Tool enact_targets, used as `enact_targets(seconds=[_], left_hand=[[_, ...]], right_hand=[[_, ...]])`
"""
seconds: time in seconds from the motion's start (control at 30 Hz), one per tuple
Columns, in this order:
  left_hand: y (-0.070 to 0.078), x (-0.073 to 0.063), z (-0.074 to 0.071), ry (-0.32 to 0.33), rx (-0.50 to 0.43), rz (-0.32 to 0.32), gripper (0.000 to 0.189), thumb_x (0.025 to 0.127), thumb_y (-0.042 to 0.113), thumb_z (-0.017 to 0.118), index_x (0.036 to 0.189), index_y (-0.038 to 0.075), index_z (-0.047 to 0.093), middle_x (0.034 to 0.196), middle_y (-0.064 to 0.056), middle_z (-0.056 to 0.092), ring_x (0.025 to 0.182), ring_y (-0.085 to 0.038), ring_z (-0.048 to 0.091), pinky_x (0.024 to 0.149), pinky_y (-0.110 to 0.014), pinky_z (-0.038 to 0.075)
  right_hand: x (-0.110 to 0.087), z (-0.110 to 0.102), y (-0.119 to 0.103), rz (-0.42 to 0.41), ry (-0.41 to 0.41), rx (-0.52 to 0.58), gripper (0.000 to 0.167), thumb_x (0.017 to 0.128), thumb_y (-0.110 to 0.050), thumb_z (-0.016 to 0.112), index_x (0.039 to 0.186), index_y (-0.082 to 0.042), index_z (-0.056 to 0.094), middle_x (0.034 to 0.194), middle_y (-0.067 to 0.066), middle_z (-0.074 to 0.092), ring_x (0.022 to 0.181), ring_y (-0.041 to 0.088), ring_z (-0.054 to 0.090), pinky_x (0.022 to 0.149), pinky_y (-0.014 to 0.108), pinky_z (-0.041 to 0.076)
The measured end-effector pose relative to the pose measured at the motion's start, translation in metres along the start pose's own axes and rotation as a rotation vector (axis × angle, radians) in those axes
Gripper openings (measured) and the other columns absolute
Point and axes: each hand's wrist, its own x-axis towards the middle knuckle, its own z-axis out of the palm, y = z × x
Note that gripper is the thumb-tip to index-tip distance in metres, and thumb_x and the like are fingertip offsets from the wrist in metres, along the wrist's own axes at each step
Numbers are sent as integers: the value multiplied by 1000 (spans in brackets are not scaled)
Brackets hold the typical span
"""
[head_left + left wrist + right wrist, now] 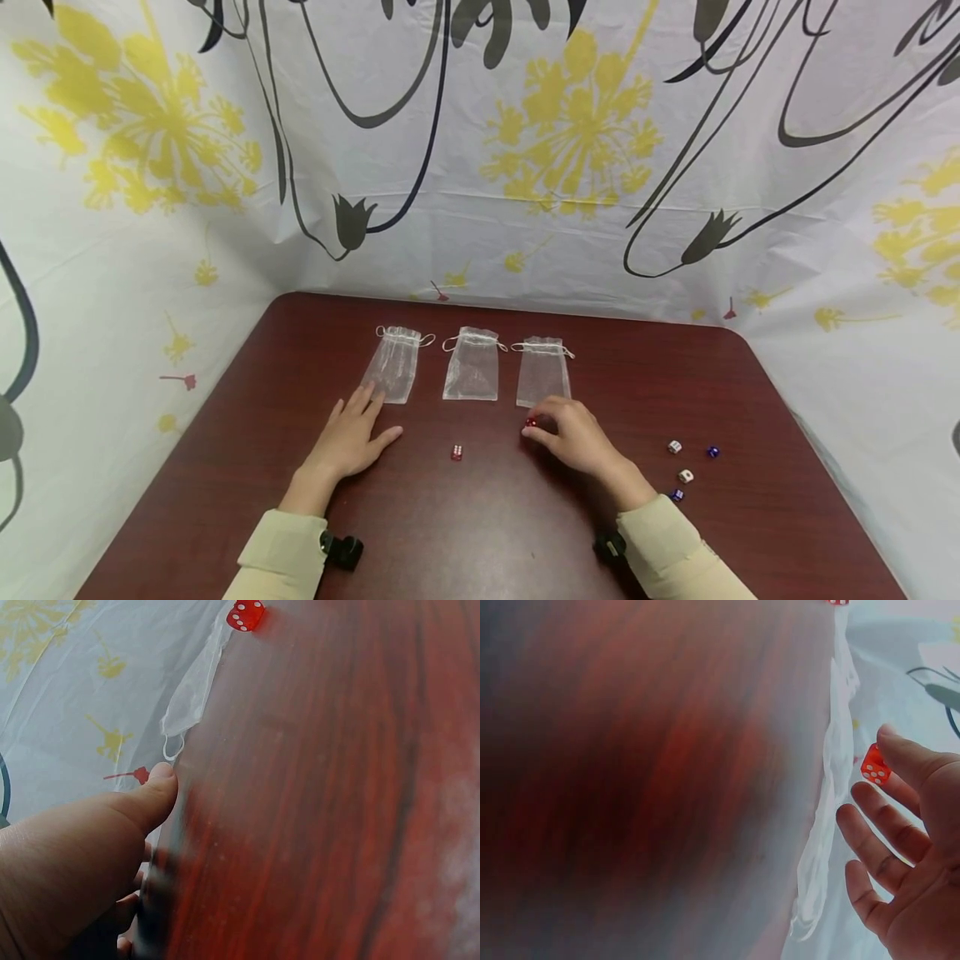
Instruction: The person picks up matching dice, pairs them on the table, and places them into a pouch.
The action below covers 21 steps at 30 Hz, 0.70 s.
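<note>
Between thumb and index finger, my right hand [573, 435] pinches a red die [876, 763], just in front of the right-hand organza bag [543, 375]. The other fingers of that hand are spread in the right wrist view. My left hand [347, 442] lies on the table with fingers extended, its fingertips at the lower edge of the left organza bag [395, 367]. A second red die [457, 452] sits on the table between the two hands. The middle organza bag [472, 367] lies flat behind that die.
Right of my right hand lie two white dice, one farther back [675, 447] and one nearer [686, 476], and two blue dice, one farther back [713, 452] and one nearer [677, 495]. A patterned cloth [465, 208] hangs behind the dark red table [480, 533].
</note>
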Motion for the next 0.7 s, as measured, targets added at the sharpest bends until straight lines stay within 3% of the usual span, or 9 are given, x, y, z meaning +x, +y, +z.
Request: enact_targets(seconds=[0.5,0.7], left_hand=[[0,0,1,0,1,-3,77,100,45,60,154,-3,35,163,-25,21,152,-41,17,120,-64,12],[0,-1,0,3,-2,-2,76,101,44,60,154,-3,34,163,-26,21,152,-41,16,120,-64,11]], right_hand=[[12,21,-18,-82,-52,-40,17,86,-21,82,97,-10,76,93,-2,72,91,19,69,84,42,55],[17,29,-23,-118,-86,-44,16,85,-23,83,93,-12,76,89,-4,70,85,13,66,78,35,54]])
